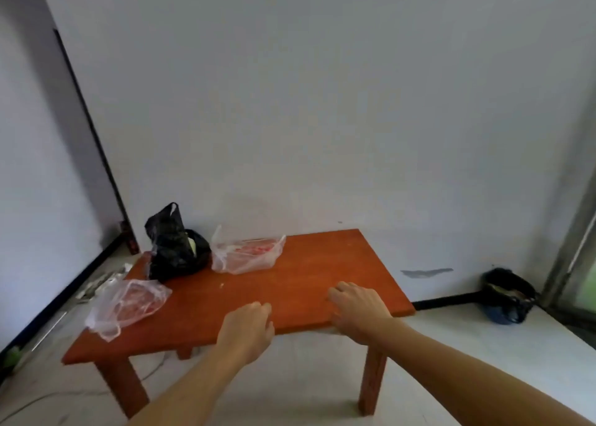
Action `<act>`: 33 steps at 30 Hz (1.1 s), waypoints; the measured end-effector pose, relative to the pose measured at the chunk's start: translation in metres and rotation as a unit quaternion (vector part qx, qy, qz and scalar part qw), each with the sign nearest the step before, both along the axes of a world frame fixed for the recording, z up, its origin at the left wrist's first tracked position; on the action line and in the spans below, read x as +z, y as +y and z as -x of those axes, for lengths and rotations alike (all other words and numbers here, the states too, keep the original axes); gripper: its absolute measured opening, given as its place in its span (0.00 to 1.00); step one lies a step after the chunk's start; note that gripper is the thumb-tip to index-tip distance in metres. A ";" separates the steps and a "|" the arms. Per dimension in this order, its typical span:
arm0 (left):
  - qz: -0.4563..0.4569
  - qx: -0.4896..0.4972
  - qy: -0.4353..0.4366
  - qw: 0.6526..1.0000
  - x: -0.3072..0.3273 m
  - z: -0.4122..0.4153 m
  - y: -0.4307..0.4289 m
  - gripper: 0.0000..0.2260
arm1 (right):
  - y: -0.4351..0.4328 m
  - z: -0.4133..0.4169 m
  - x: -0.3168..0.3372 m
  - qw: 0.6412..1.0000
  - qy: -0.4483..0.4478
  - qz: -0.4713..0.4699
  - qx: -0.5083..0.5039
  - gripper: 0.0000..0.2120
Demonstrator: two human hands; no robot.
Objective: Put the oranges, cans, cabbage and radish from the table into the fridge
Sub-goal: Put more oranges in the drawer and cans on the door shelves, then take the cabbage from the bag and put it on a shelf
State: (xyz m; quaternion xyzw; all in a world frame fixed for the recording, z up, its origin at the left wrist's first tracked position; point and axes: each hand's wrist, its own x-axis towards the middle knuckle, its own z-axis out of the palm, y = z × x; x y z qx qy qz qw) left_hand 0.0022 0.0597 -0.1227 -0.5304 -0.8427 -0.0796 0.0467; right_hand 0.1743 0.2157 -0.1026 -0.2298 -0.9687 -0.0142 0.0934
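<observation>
A low red-brown table (306, 264) stands against the white wall. On its far left sits a black plastic bag (174, 251) with something pale green showing at its mouth. Beside it lies a clear bag with red print (248, 253). Another clear bag with red print (129, 306) lies at the near left edge. What these two bags hold is unclear. My left hand (248, 325) hovers over the table's front edge, fingers loosely curled, holding nothing. My right hand (358, 306) is near the front right edge, fingers relaxed and empty. No oranges, cans or radish are plainly visible.
A dark bag or bin (506, 293) sits on the floor in the right corner by a window frame. A dark vertical edge (96, 148) runs along the left. White cables and clutter (103, 280) lie on the floor left of the table.
</observation>
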 end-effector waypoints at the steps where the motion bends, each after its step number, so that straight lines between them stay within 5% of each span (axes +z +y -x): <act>1: 0.001 0.012 -0.002 1.000 -0.004 0.017 -0.005 0.07 | 0.000 0.023 -0.003 1.000 -0.003 0.005 0.013 0.12; 19: 0.004 0.180 0.000 0.984 -0.032 0.351 0.002 0.07 | 0.074 0.442 -0.057 0.976 -0.065 -0.001 0.209 0.21; 22: 0.034 0.150 0.062 0.986 -0.036 0.396 0.005 0.10 | 0.083 0.493 -0.077 0.968 -0.092 -0.006 0.235 0.17; 29: 0.074 0.148 -0.012 0.986 -0.076 0.524 0.053 0.13 | 0.109 0.594 -0.121 0.965 -0.168 0.061 0.190 0.11; 33: 0.096 0.083 0.044 0.991 -0.077 0.605 0.104 0.17 | 0.126 0.643 -0.142 0.957 -0.222 0.104 0.155 0.13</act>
